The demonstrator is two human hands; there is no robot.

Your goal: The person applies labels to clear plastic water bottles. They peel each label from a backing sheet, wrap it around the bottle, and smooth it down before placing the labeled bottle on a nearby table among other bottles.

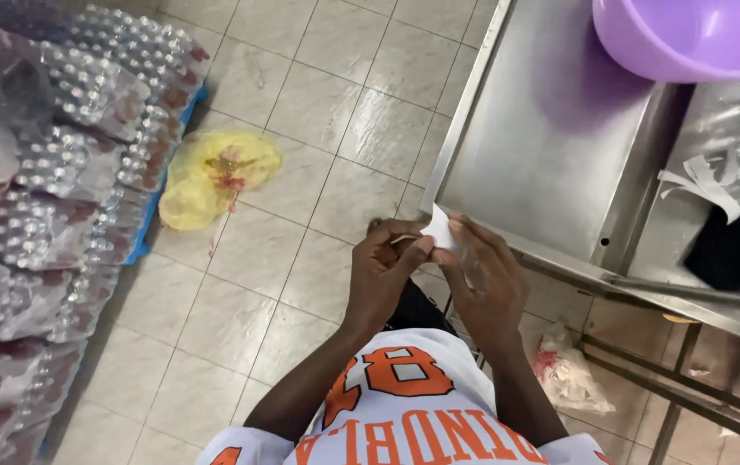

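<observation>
Both my hands meet just off the near corner of a steel table (525, 146). My left hand (387, 267) and my right hand (486, 275) pinch a small white piece of paper or plastic (440, 231) between their fingertips. The piece stands up above the thumbs. Whether it is a wrapper or a label is unclear.
A purple plastic basin (689, 34) sits at the table's far end. White strips (706, 185) lie in a steel tray at right. Shrink-wrapped packs of bottles (60, 172) are stacked along the left. A crumpled yellow bag (211, 176) lies on the tiled floor; another bag (568, 375) lies under the table.
</observation>
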